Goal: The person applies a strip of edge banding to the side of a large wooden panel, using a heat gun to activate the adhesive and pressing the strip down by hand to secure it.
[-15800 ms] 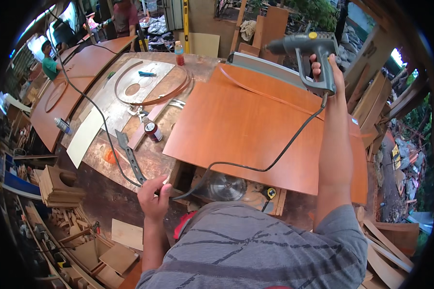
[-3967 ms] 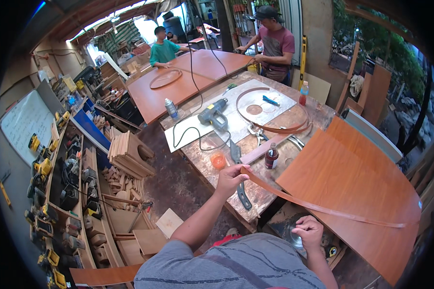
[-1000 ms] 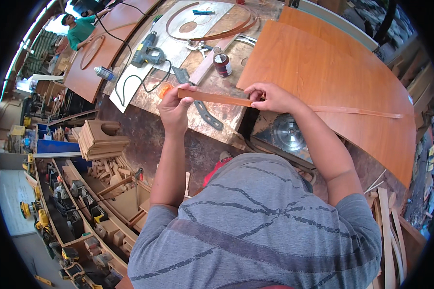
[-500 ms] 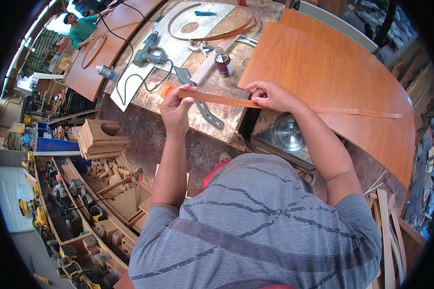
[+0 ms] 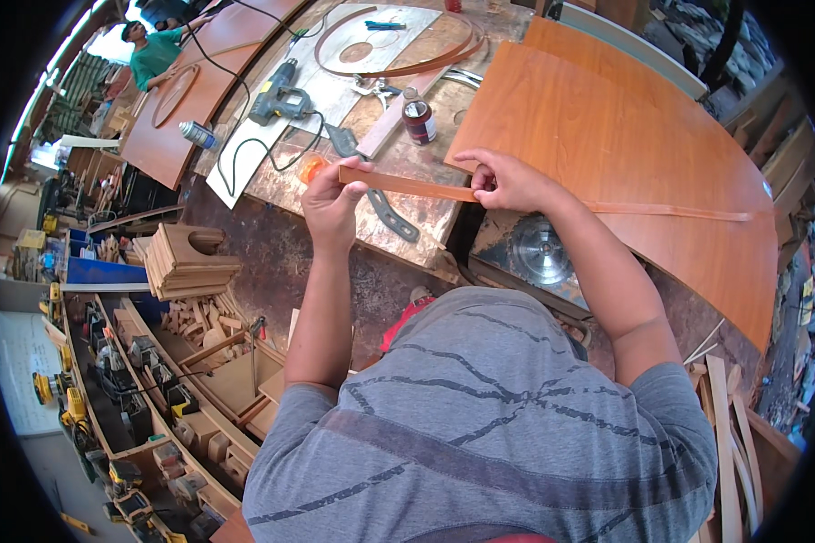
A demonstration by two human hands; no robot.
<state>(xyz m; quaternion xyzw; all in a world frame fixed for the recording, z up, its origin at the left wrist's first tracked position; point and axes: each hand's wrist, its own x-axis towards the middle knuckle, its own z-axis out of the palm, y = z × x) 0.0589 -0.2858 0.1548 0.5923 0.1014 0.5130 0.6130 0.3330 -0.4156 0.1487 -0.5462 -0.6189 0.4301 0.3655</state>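
A thin brown strip, like edge banding, stretches between my two hands above the front of the workbench. My left hand pinches its left end between thumb and fingers. At the strip's right part, my right hand is closed on it with thumb and fingertips, the index finger partly extended. Beyond my right forearm a similar strip lies across the large wood-grain board; whether both are one piece is hidden. Below the held strip rests a dark slotted metal bar, with an orange round item beside my left hand.
A heat gun, a dark jar and a spray can stand or lie on the bench. A circular saw blade sits below my right forearm. Power tools fill shelves at left. A person is at the far left.
My right hand has shifted slightly left, and its index finger has straightened a little. My left hand keeps its hold on the strip.
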